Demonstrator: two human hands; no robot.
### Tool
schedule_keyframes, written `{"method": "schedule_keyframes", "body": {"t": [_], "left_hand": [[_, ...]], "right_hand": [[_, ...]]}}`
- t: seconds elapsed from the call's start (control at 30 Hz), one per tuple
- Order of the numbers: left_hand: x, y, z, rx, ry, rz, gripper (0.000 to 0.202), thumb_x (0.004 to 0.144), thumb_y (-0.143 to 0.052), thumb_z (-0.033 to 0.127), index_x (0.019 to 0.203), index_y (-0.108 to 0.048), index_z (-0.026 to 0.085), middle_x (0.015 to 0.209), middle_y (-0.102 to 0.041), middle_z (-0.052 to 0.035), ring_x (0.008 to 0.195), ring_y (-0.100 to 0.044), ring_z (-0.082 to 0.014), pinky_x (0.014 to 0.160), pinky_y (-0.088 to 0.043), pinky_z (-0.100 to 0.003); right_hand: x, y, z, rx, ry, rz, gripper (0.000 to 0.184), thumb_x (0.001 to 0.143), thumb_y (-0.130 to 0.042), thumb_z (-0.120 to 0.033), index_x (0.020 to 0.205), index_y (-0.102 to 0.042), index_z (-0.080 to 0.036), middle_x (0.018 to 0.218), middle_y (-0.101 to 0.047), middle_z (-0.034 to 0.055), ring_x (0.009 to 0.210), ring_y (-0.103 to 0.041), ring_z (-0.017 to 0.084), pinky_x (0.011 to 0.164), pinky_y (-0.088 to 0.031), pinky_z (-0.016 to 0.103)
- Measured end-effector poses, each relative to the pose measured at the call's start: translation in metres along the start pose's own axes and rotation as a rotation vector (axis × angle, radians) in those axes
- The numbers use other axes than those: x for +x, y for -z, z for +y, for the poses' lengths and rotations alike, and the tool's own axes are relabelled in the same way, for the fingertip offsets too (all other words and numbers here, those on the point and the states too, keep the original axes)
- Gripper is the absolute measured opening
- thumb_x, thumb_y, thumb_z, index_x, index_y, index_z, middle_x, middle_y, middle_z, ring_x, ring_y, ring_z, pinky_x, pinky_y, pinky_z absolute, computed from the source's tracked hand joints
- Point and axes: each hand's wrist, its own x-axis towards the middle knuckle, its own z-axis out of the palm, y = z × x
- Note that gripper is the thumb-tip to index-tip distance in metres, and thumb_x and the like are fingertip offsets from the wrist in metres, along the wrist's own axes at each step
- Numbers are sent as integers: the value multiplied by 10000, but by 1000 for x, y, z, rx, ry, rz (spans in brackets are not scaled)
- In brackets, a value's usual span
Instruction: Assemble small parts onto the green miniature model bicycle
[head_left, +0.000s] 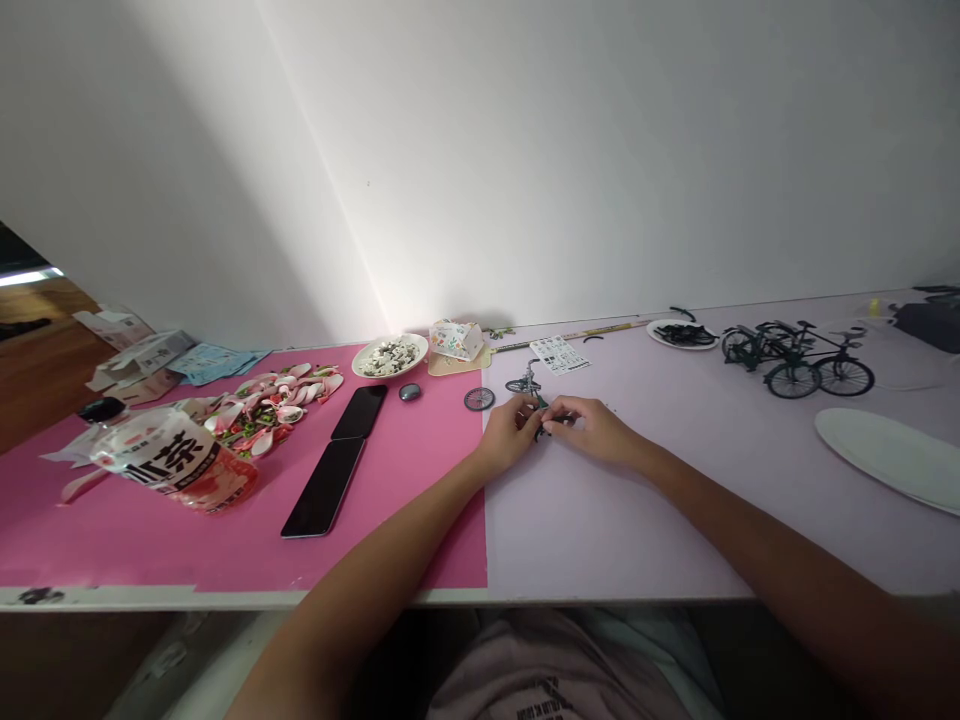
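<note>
Between my two hands is a partly built model bicycle, with a dark green frame, handlebars and one wheel pointing away from me. My left hand closes its fingers on the frame from the left. Opposite it, my right hand pinches at the near end of the same bicycle, its fingertips almost touching the left ones. Whether a small separate part sits in the right pinch is hidden. A loose spoked wheel lies flat just left of the bicycle. Behind it rests a white sticker sheet with black print.
Finished model bicycles stand at the right, near a small plate of black parts and a large white plate. Leftward are a folding phone, a plate of small pieces, a labelled plastic bag and pink-white pieces.
</note>
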Motion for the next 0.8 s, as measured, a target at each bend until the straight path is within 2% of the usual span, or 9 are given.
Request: {"method": "schedule_keyframes", "body": {"t": [0.8], "left_hand": [[1, 0, -3, 7, -2, -21, 206, 960, -574, 337, 1076, -611, 171, 767, -678, -8, 604, -614, -115, 586, -445, -219]], "right_hand": [[0, 1, 2, -22, -38, -64, 176, 883, -626, -392, 952, -679, -239, 1007, -739, 40, 927, -673, 232, 839, -506, 364]]}}
